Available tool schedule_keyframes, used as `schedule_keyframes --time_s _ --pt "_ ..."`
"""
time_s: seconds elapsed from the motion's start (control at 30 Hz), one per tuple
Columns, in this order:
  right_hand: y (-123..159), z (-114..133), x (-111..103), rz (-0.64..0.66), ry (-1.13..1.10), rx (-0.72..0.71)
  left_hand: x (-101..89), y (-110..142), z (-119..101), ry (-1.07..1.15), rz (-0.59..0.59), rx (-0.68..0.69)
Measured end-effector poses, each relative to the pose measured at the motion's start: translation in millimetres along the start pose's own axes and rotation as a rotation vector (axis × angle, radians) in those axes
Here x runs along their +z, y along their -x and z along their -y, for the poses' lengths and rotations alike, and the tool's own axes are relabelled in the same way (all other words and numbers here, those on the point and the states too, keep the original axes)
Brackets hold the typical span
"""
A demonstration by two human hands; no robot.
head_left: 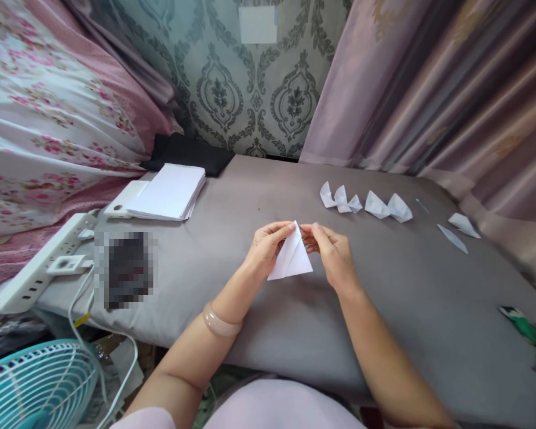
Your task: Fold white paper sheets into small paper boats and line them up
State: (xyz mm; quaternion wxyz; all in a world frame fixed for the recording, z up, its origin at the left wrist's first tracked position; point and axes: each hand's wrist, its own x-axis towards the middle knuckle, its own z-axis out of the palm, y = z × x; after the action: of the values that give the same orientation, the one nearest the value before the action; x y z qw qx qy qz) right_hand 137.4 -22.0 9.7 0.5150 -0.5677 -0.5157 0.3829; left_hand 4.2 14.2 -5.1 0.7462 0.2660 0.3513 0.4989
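Your two hands are close together over the grey-covered table. Your left hand (265,244) pinches a folded white paper triangle (290,260) along its left edge, thumb near the tip. The triangle lies between your hands, nearer the left; its long axis runs from the tip, pointing away from you, to the wide base towards you. Your right hand (336,256) curls just beside the tip's right side; whether its fingers grip the paper, you cannot tell.

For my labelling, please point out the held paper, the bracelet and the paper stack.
Held paper (292,260), head view, its facing side
Bracelet (221,323), head view, outer surface
Paper stack (168,189), head view, top sheet
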Motion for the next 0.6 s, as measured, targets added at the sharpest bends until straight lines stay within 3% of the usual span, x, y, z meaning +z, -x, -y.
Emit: schedule_keyframes --time_s 0.1,0.27,0.6 --pt "-3.0 -1.4 0.0 0.014 -0.157 0.154 -0.7 -0.1 1.4 0.004 0.017 0.007" --pt "-2.9 -4.1 2.0 0.056 -0.193 0.166 0.7 1.6 2.4 -0.013 0.023 0.018" --pt "0.6 -6.2 6.1 -0.064 0.253 -0.085 4.4 4.7 5.6 -0.102 0.019 0.117"
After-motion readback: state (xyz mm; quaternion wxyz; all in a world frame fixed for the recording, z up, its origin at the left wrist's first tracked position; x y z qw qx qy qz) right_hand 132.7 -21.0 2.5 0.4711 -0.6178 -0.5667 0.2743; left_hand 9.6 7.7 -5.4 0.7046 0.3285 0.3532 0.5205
